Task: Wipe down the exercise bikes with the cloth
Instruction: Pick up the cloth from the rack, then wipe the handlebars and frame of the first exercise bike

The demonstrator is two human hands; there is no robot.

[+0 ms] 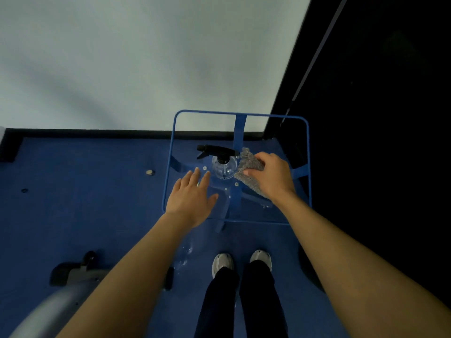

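Cloth (247, 167), grey and crumpled, sits gripped in the right hand (271, 175) over a blue-framed glass worktop (168, 167), just right of a clear spray bottle (223, 164). The left hand (191, 195) hovers open, fingers spread, beside the bottle.

Blue carpet floor (85, 203) meets a pale wall (146, 57) with black skirting (97, 132).

Bare forearms, dark trousers (244, 301), and white-grey trainers (222, 263) with pale laces.
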